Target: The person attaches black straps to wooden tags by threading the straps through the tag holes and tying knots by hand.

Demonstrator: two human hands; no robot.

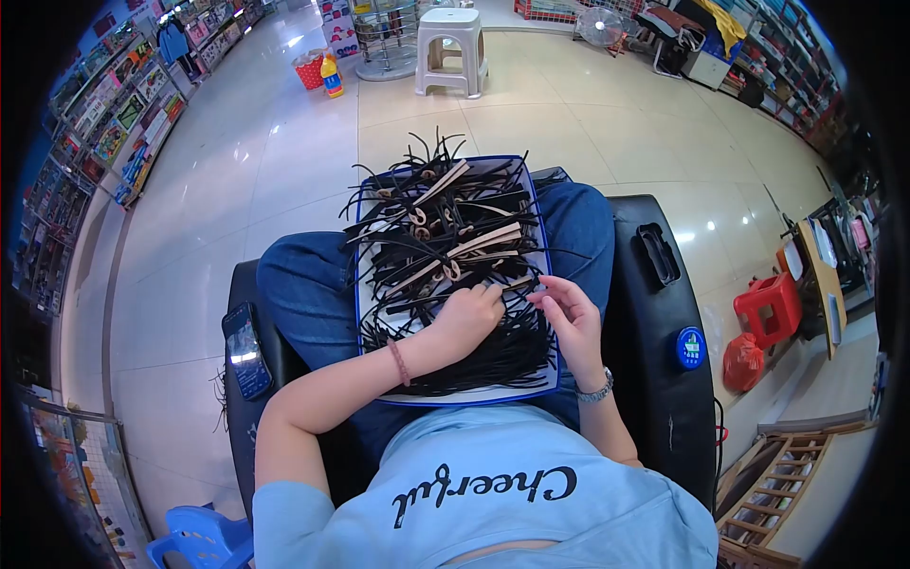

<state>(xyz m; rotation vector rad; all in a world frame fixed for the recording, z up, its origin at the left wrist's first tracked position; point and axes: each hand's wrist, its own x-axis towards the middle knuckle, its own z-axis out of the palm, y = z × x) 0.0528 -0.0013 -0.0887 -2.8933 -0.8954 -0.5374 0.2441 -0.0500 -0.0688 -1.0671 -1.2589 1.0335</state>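
A white tray with a blue rim rests on my lap, heaped with black straps. Some straps at the far end show beige undersides and small tan loop-like pieces. Over the middle of the heap, my left hand is closed, its fingers pinching a thin black strap. My right hand is at the tray's right side, with thumb and index finger pinched at the other end of that strap. The strap's exact shape between the fingertips is too small to make out.
I sit in a black armchair. A phone lies on its left armrest; a black case and round blue object are on the right. Ahead stand a grey stool and yellow bottle. A red stool stands right.
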